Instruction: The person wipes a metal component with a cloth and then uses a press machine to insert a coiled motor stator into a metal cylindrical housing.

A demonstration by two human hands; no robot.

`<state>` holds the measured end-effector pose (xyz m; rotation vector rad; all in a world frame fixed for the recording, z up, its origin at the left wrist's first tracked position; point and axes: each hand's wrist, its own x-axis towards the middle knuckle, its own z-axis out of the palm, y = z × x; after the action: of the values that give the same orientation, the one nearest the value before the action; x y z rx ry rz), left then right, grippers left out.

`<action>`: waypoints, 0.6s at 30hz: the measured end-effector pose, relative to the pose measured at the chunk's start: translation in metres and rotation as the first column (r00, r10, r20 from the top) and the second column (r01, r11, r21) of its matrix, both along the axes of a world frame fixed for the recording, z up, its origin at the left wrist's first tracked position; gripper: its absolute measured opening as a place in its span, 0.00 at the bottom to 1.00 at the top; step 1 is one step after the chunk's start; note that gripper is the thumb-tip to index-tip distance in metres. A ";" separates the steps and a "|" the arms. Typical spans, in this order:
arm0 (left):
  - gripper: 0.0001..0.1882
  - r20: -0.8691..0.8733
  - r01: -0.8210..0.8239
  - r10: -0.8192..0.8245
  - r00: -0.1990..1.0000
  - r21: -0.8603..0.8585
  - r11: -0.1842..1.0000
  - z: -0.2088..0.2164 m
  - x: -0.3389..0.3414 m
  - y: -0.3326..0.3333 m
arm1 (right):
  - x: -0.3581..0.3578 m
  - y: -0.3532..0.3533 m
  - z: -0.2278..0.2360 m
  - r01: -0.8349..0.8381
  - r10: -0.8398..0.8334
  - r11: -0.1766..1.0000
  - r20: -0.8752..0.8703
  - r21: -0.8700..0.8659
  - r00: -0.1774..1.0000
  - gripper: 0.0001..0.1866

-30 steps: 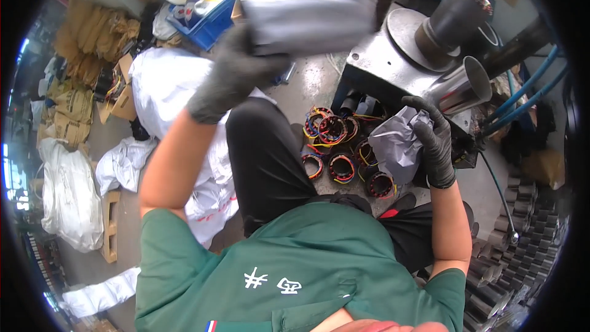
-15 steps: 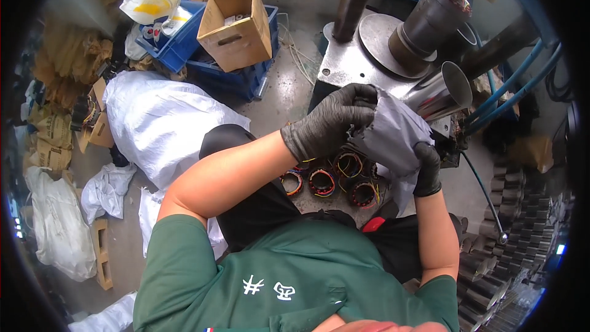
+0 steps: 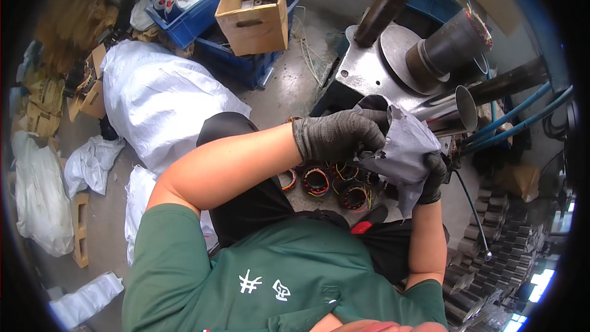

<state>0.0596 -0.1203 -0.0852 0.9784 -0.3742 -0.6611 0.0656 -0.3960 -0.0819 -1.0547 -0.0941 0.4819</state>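
Note:
A crumpled grey plastic bag (image 3: pixel 404 150) with a ragged edge is held up in front of me, between my two dark-gloved hands. My left hand (image 3: pixel 344 136) grips the ragged edge with curled fingers. On the other side, my right hand (image 3: pixel 434 178) is closed on the bag, its fingers partly hidden behind the plastic. Just beyond the bag lies an open shiny metal cylinder (image 3: pixel 453 110), tilted on the machine. Below my left hand, several wound stator rings (image 3: pixel 316 181) with coloured wires rest on the floor.
Ahead right, a machine with a metal plate (image 3: pixel 355 64) carries a dark cylinder (image 3: pixel 452 40) topped with wires. Blue hoses (image 3: pixel 510 124) run beside it. At right are stacked metal cores (image 3: pixel 501 252). A cardboard box (image 3: pixel 253 24), blue crates (image 3: pixel 187 21) and a white sack (image 3: pixel 163 98) stand left.
My left hand has come lower and slightly right, its grip still on the bag. My right hand has shifted a little lower. The whole view has also moved slightly.

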 end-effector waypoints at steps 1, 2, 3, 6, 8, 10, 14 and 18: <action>0.28 -0.167 0.016 -0.030 0.986 -0.084 0.996 0.003 -0.003 0.002 | -0.001 0.003 0.001 0.030 -0.030 0.999 0.008 -0.023 1.000 0.54; 0.30 -0.324 0.011 -0.063 0.944 -0.162 0.987 0.008 -0.004 0.003 | -0.002 0.005 0.003 0.065 -0.064 0.997 0.020 -0.047 0.998 0.53; 0.32 -0.251 -0.034 -0.019 0.968 -0.203 0.979 0.012 -0.005 0.001 | -0.001 0.004 0.003 0.060 -0.058 0.997 0.022 -0.053 0.998 0.53; 0.30 -0.140 -0.123 0.090 0.986 -0.248 0.961 0.029 -0.011 0.006 | 0.004 -0.009 -0.005 0.058 -0.056 0.997 0.030 -0.051 0.998 0.53; 0.19 0.263 -0.069 0.019 0.965 0.182 0.981 0.021 -0.002 0.015 | 0.008 -0.022 -0.012 0.001 -0.005 0.999 0.120 0.033 0.993 0.49; 0.09 0.301 -0.059 0.004 0.954 0.173 0.983 0.021 -0.001 0.019 | 0.010 -0.037 -0.018 0.019 -0.013 0.999 0.136 -0.041 0.991 0.48; 0.12 0.822 -0.559 -0.234 0.519 0.533 0.635 0.008 0.018 0.027 | 0.017 -0.048 -0.016 -0.009 0.017 0.999 0.165 -0.047 0.986 0.47; 0.14 0.842 -0.732 -0.239 0.483 0.539 0.418 -0.009 0.031 0.039 | 0.010 -0.030 0.013 0.127 -0.118 0.986 0.090 -0.103 0.989 0.43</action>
<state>0.0903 -0.0815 -0.0937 2.4168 -0.7164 0.1547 0.0759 -0.4263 -0.0685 -1.1805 -0.0770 0.3343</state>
